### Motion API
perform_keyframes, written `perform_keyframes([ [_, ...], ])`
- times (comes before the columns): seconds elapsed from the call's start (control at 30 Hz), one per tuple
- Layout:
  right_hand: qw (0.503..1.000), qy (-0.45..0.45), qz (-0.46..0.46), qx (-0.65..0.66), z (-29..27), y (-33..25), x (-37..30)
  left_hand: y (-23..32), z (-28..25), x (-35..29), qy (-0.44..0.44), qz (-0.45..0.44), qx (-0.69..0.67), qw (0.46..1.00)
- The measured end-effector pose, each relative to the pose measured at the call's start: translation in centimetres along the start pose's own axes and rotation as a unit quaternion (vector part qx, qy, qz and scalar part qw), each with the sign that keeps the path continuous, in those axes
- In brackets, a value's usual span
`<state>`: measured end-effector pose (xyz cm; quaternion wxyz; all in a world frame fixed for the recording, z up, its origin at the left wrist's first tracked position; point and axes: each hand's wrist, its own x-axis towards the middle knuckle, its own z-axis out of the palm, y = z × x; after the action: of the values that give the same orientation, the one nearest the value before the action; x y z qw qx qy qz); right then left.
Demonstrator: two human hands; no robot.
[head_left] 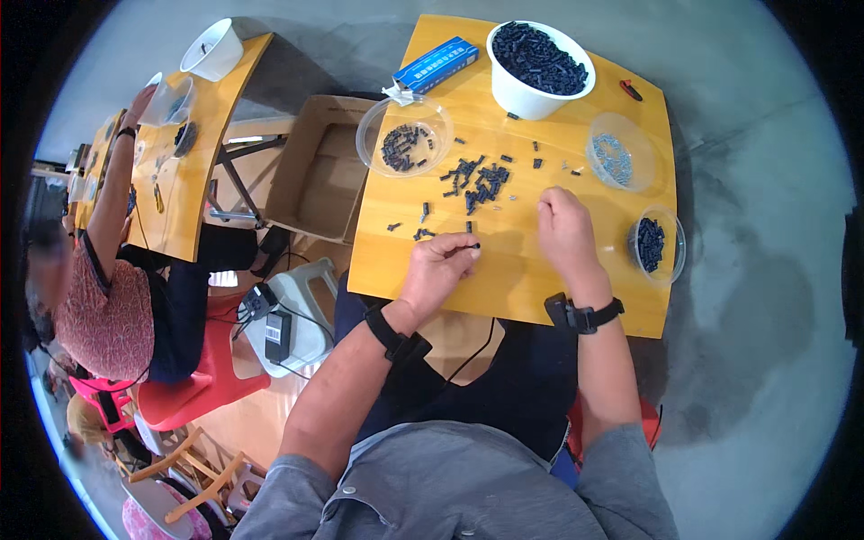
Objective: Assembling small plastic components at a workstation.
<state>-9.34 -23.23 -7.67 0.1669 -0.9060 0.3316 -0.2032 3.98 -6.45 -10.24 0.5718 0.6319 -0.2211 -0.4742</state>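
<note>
My left hand (436, 272) is closed in a pinch on a small black plastic part (474, 246) near the front of the yellow table (396, 265). To its right, my right hand (569, 236) is held with curled fingers pressed together; whatever they hold, if anything, is hidden. Beyond both hands lies a loose pile of small black parts (487, 184). A few single black pieces lie about it, one of them (426, 210) just beyond my left hand. Tiny silvery pieces (512, 197) are scattered to the right of the pile.
Around the table stand a white tub (531, 103) heaped with black parts, a blue box (436, 65), and clear containers of dark parts (362, 135), silvery pieces (646, 148) and black pieces (679, 256). A cardboard box (310, 180) and a seated person (108, 315) are leftward.
</note>
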Motion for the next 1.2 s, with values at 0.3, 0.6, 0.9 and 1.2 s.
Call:
perform_keyframes([
  [0.3, 0.858, -0.051, 0.244, 0.449, -1.0, -3.4, -3.6, 0.3, 0.0, -0.7, 0.016, -0.024, -0.062, 0.998],
  [0.6, 0.820, -0.103, 0.227, 0.516, 1.0, -5.8, -4.3, 0.0, -0.6, -0.5, -0.022, -0.018, -0.068, 0.997],
  [0.9, 0.821, -0.117, 0.219, 0.515, 1.1, -6.5, -4.1, 0.4, -1.0, -0.3, -0.058, -0.016, -0.055, 0.997],
  [1.2, 0.843, -0.113, 0.186, 0.492, 1.6, -6.6, -4.0, 0.7, -1.2, -0.2, -0.063, -0.017, -0.033, 0.997],
])
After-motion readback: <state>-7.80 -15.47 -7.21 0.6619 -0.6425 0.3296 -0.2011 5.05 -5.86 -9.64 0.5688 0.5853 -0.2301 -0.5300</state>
